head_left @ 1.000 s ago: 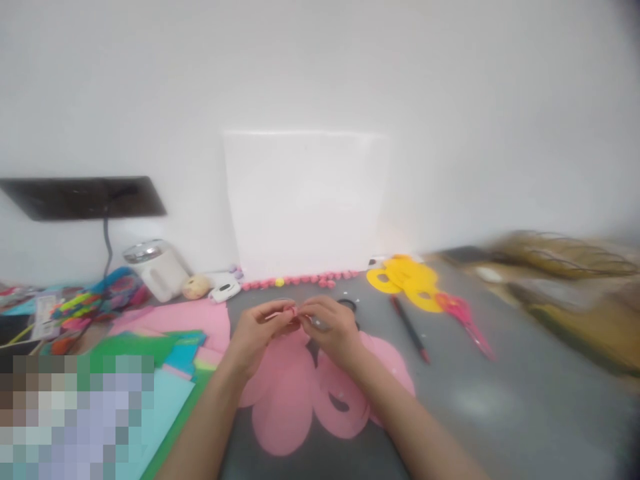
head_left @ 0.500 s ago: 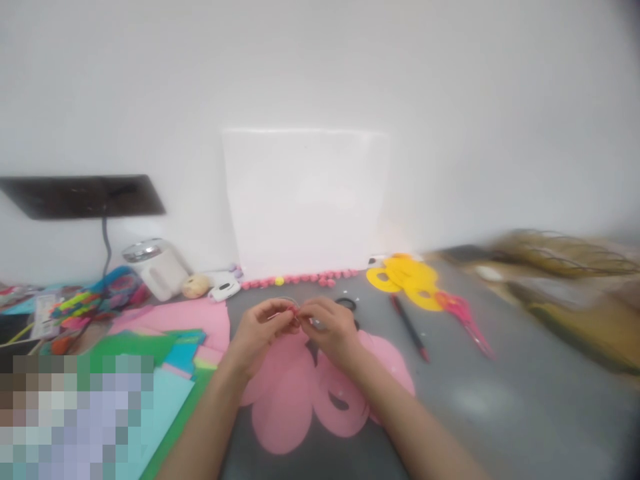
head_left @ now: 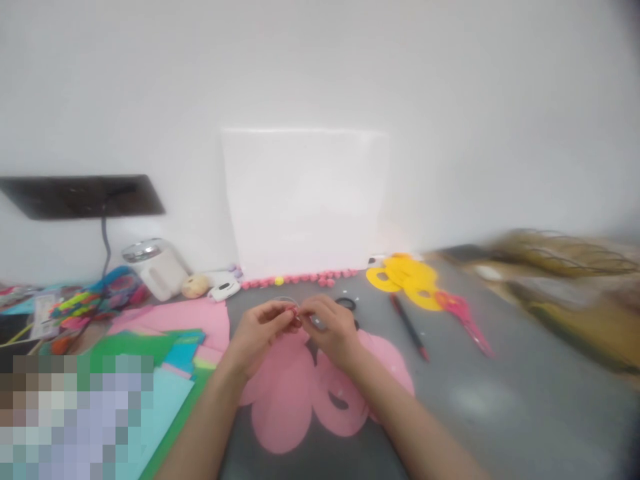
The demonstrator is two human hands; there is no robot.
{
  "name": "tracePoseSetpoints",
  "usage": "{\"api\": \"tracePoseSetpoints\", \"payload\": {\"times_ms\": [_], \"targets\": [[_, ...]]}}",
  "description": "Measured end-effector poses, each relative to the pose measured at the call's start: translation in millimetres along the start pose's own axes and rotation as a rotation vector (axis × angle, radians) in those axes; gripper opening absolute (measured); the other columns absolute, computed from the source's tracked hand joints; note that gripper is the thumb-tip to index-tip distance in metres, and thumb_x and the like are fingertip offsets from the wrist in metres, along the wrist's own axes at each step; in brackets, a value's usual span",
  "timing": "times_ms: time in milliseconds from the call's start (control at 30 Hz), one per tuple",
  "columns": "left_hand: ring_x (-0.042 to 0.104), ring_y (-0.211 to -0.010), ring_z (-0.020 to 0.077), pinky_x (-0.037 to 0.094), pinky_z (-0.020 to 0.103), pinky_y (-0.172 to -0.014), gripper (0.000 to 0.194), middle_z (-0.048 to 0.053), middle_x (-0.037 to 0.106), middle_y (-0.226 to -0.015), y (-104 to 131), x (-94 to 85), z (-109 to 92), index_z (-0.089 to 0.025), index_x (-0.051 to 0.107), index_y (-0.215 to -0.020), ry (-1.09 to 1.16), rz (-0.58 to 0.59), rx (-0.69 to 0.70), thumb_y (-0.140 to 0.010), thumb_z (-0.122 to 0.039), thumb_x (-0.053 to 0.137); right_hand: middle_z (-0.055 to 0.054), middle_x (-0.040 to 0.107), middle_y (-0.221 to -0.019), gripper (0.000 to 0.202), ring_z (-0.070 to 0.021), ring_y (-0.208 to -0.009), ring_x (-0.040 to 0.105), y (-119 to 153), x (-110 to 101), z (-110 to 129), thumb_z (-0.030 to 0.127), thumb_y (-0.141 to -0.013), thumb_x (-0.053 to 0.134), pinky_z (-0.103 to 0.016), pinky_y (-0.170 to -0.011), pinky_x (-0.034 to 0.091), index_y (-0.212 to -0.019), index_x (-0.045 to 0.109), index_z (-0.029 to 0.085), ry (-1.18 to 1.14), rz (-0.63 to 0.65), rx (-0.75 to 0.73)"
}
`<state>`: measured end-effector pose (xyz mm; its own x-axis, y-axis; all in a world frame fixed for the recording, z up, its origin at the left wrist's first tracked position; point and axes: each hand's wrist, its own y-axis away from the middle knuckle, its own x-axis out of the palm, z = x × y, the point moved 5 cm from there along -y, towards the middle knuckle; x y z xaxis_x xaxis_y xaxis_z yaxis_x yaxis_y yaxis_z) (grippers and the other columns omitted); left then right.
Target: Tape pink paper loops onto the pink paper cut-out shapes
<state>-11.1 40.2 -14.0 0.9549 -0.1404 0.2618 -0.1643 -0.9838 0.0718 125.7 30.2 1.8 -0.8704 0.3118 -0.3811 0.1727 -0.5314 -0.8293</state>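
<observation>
My left hand [head_left: 257,333] and my right hand [head_left: 334,330] meet fingertip to fingertip over the grey table, both closed in a pinch. Between them is a small pinkish-red piece [head_left: 294,311], mostly covered by the fingers and too blurred to name. A thin pale curved line shows just behind the left fingertips. Under my hands lie pink petal-shaped paper cutouts [head_left: 283,417], partly overlapping, with a dark opening in one. Beyond the fingers, a row of small pink pieces [head_left: 300,277] runs along the foot of the white sheet, with one yellow piece among them.
To the right lie yellow paper cutouts [head_left: 407,273], pink-handled scissors [head_left: 465,317], a dark pencil [head_left: 409,327] and a black ring [head_left: 346,304]. Coloured paper sheets [head_left: 145,347] and a white container [head_left: 163,270] stand left. A white sheet [head_left: 305,200] leans against the wall.
Almost nothing differs. Both hands keep their pinch in the same place, with only a very slight shift of the fingers.
</observation>
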Motion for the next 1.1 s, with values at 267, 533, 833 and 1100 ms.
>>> {"api": "tracePoseSetpoints", "payload": {"times_ms": [267,533,833,1100], "targets": [[0.062,-0.065,0.0142,0.048,0.025,-0.063,0.019,0.004,0.069,-0.069,-1,-4.2,-3,-0.015,0.071,-0.081,-0.105,-0.084,0.073,-0.066,-0.025,0.074,-0.005,0.067,-0.08,0.015,-0.0133,-0.072,0.063,-1,-1,-3,0.017,-0.083,0.053,-0.022,-0.063,0.05,-0.083,0.068,0.021,-0.016,-0.038,0.059],[0.064,-0.072,0.017,0.052,0.025,-0.063,0.021,0.004,0.071,-0.075,2,-4.1,-12,-0.018,0.071,-0.082,-0.214,-0.121,0.139,-0.062,-0.023,0.076,-0.003,0.069,-0.072,0.011,-0.0136,-0.063,0.064,-7,-3,-7,0.016,-0.076,0.059,-0.023,-0.06,0.053,-0.078,0.069,0.019,-0.27,-0.014,0.329],[0.066,-0.076,0.0197,0.055,0.029,-0.067,0.016,0.005,0.07,-0.087,4,-2.3,-14,-0.018,0.072,-0.08,-0.315,-0.058,0.224,-0.066,-0.024,0.072,-0.003,0.071,-0.068,0.011,-0.0141,-0.06,0.065,-7,-2,-10,0.017,-0.073,0.059,-0.022,-0.058,0.053,-0.073,0.071,0.017,-0.385,0.039,0.489],[0.064,-0.084,0.0213,0.053,0.031,-0.073,0.011,0.005,0.07,-0.092,6,3.1,-19,-0.021,0.073,-0.079,-0.56,-0.032,0.357,-0.069,-0.023,0.067,-0.003,0.069,-0.062,0.01,-0.0145,-0.058,0.064,-6,0,-17,0.015,-0.067,0.059,-0.022,-0.055,0.052,-0.067,0.069,0.015,-0.377,0.108,0.561]]}}
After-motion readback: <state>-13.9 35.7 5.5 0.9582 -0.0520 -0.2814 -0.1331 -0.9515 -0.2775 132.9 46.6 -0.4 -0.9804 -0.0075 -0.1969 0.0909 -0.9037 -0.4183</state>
